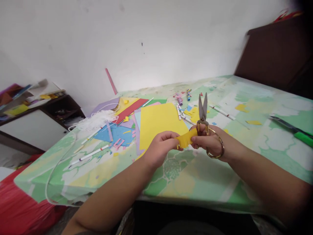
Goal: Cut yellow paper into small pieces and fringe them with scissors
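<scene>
Head view: left hand (163, 143) grip pinches one end of a fringed yellow paper strip (186, 138); right hand (212, 143) grip pinches the other end and also holds gold-handled scissors (202, 122), blades slightly parted, tips pointing away. Strip held over worktop (205, 179), near side, just beside yellow paper sheet (158, 122).

White string (97, 120) lies heaped toward the left of the patterned bench (207, 182); at right we see a green-handled tool (302, 137), perhaps scissors, while a cluttered cabinet (34, 129) stands at far left.
</scene>
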{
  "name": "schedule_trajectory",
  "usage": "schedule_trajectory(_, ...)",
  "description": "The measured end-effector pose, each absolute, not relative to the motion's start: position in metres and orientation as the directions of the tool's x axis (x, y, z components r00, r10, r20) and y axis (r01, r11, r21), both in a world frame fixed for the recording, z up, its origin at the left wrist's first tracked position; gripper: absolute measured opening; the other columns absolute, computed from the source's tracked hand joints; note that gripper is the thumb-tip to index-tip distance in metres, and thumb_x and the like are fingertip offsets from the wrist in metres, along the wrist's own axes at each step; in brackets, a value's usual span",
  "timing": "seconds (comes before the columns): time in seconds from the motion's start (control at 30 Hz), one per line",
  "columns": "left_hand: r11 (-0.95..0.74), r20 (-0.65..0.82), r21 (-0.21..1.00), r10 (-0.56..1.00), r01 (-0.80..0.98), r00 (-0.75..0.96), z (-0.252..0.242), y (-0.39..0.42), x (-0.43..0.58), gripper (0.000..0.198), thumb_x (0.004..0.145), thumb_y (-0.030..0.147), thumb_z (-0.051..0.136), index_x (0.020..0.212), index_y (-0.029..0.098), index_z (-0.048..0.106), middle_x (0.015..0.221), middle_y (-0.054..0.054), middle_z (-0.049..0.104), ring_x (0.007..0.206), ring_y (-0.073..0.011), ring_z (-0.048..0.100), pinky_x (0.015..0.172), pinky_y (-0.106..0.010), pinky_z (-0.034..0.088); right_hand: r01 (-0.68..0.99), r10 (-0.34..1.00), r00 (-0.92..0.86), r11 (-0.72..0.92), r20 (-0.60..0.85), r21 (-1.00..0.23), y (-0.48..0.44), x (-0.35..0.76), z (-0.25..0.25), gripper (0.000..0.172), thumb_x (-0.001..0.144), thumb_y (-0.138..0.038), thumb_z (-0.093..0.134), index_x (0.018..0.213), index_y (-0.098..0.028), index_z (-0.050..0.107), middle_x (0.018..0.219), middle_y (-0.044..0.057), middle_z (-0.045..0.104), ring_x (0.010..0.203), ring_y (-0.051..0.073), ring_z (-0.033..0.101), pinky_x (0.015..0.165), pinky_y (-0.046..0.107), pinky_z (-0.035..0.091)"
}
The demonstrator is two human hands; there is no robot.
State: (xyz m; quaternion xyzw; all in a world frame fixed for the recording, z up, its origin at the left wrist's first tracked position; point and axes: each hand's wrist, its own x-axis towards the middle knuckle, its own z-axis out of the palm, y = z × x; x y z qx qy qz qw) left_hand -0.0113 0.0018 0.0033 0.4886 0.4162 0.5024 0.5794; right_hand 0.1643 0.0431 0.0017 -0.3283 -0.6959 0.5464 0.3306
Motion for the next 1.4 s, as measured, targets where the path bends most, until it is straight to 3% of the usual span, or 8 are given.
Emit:
schedule_trajectory(0.13, 0.049, -0.03, 0.982, 0.994, -0.184, 0.105, 0.002, 0.002, -0.008, 0.016, 0.07, 0.03, 0.059, 0.077, 0.015, 0.062, 0.075, -0.002, 0.059, 0.072, -0.0129, 0.057, 0.066, -0.03, 0.051, 0.246, 0.846, -0.531, 0.216, 0.055, -0.945, 0.038, 0.163, 0.011, 0.008, 0.074, -0.024, 0.054, 0.07, -0.018, 0.05, 0.064, -0.002, 0.051, 0.06, 0.012, 0.048, 0.057, 0.027, 0.039)
schedule_trajectory(0.27, 0.053, -0.055, 0.998, 0.996, 0.038, 0.063, 0.001, 0.002, -0.006, 0.024, 0.07, 0.028, 0.062, 0.089, 0.015, 0.06, 0.09, -0.005, 0.062, 0.08, -0.0138, 0.057, 0.074, -0.029, 0.047, 0.295, 0.84, -0.543, 0.202, 0.011, -0.934, 0.039, 0.161, 0.003, 0.013, 0.073, -0.031, 0.056, 0.069, -0.019, 0.051, 0.061, -0.002, 0.052, 0.057, 0.013, 0.049, 0.054, 0.027, 0.038)
schedule_trajectory(0.47, -0.014, -0.004, 0.943, 0.998, 0.331, 0.056, 0.0, 0.008, -0.01, 0.015, 0.07, 0.029, 0.06, 0.073, 0.015, 0.061, 0.078, -0.003, 0.061, 0.077, -0.0149, 0.055, 0.074, -0.027, 0.041, 0.166, 0.861, -0.507, 0.055, -0.037, -0.985, 0.05, 0.159, -0.016, 0.018, 0.072, -0.036, 0.058, 0.071, -0.019, 0.051, 0.06, -0.002, 0.055, 0.054, 0.012, 0.051, 0.051, 0.027, 0.038)
schedule_trajectory(0.7, 0.13, -0.13, 0.991, 0.991, -0.01, 0.034, 0.0, 0.011, -0.009, 0.012, 0.067, 0.024, 0.061, 0.071, 0.014, 0.056, 0.061, 0.001, 0.058, 0.057, -0.0099, 0.055, 0.061, -0.025, 0.043, 0.119, 0.894, -0.444, -0.007, -0.06, -0.993, 0.058, 0.165, -0.016, 0.024, 0.073, -0.042, 0.057, 0.076, -0.018, 0.055, 0.063, 0.0, 0.056, 0.056, 0.012, 0.05, 0.052, 0.026, 0.037)
schedule_trajectory(0.87, 0.134, -0.134, 0.97, 0.991, -0.205, 0.014, -0.003, 0.012, -0.011, 0.022, 0.062, 0.031, 0.067, 0.067, 0.013, 0.056, 0.059, 0.0, 0.059, 0.055, -0.0098, 0.055, 0.056, -0.024, 0.041, 0.303, 0.906, -0.422, 0.103, -0.036, -0.947, 0.053, 0.168, -0.008, 0.029, 0.078, -0.046, 0.051, 0.07, -0.019, 0.055, 0.058, -0.002, 0.05, 0.054, 0.011, 0.046, 0.054, 0.027, 0.036)
schedule_trajectory(1.03, 0.15, -0.185, 0.922, 0.98, -0.358, -0.066, -0.005, 0.016, -0.011, 0.025, 0.06, 0.034, 0.07, 0.07, 0.012, 0.063, 0.066, 0.0, 0.059, 0.061, -0.0089, 0.054, 0.058, -0.022, 0.041, 0.228, 0.915, -0.401, 0.058, -0.039, -0.972, 0.053, 0.166, -0.014, 0.035, 0.075, -0.053, 0.05, 0.07, -0.019, 0.054, 0.065, 0.0, 0.054, 0.056, 0.011, 0.048, 0.055, 0.028, 0.038)
schedule_trajectory(1.17, 0.163, -0.186, 0.957, 0.98, -0.239, -0.073, -0.005, 0.015, -0.008, 0.018, 0.062, 0.029, 0.068, 0.071, 0.015, 0.066, 0.066, 0.001, 0.062, 0.061, -0.0093, 0.054, 0.062, -0.024, 0.042, 0.215, 0.933, -0.35, -0.01, -0.086, -0.977, 0.051, 0.157, -0.016, 0.03, 0.067, -0.044, 0.063, 0.082, -0.018, 0.054, 0.072, 0.001, 0.059, 0.066, 0.015, 0.057, 0.063, 0.03, 0.042)
schedule_trajectory(1.4, 0.055, -0.054, 0.997, 0.998, 0.047, -0.023, -0.001, 0.008, -0.007, 0.012, 0.065, 0.026, 0.064, 0.072, 0.015, 0.065, 0.069, -0.001, 0.064, 0.066, -0.012, 0.056, 0.065, -0.024, 0.044, 0.129, 0.92, -0.385, -0.023, -0.071, -0.991, 0.036, 0.151, 0.005, 0.023, 0.062, -0.033, 0.063, 0.073, -0.019, 0.048, 0.061, -0.004, 0.052, 0.057, 0.013, 0.057, 0.057, 0.027, 0.043)
